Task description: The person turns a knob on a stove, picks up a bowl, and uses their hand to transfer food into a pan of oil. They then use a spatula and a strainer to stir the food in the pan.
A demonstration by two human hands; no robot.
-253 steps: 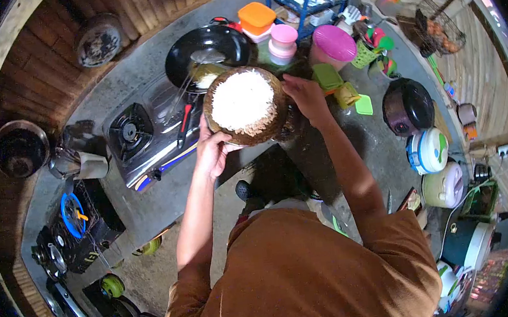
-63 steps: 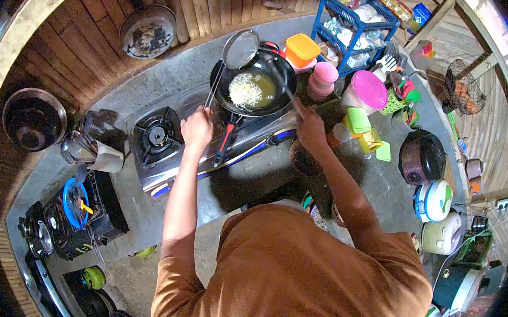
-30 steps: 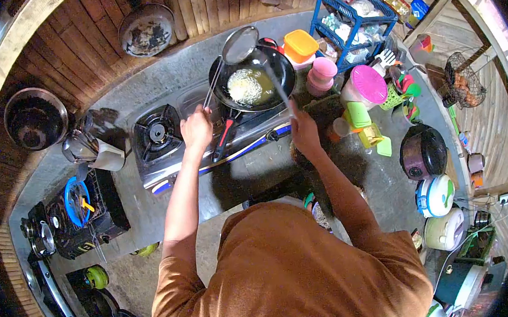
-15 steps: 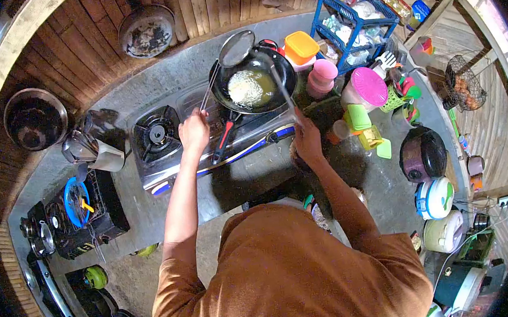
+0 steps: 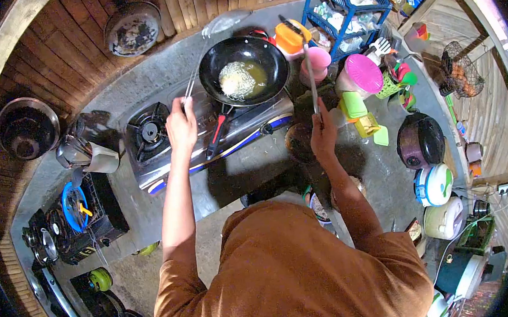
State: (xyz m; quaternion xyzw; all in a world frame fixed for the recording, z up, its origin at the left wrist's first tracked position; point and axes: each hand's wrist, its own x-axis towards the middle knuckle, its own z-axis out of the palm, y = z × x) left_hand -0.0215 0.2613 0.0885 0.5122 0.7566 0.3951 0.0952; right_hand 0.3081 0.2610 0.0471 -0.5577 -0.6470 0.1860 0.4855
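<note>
My left hand [image 5: 182, 127] is closed round the long wire handle of a mesh strainer [image 5: 227, 22], whose round head is raised past the far left side of the black wok [image 5: 272, 57]. In the wok a pale, frothy piece of food [image 5: 237, 81] lies in yellowish oil. My right hand [image 5: 324, 133] grips the long handle of a metal spatula [image 5: 309, 63]; its dark blade end hangs over an orange-lidded container [image 5: 287, 38], to the right of the wok. Neither tool touches the food.
The wok sits on the right burner of a two-burner stove [image 5: 245, 122], beside the bare left burner [image 5: 150, 131]. Pink tubs [image 5: 362, 75], a blue rack [image 5: 347, 17] and a rice cooker [image 5: 420, 141] stand to the right. A utensil holder [image 5: 104, 158] is at the left.
The strainer has lifted away from over the wok toward the wall. The spatula has swung out of the wok to the right. My hands have moved apart.
</note>
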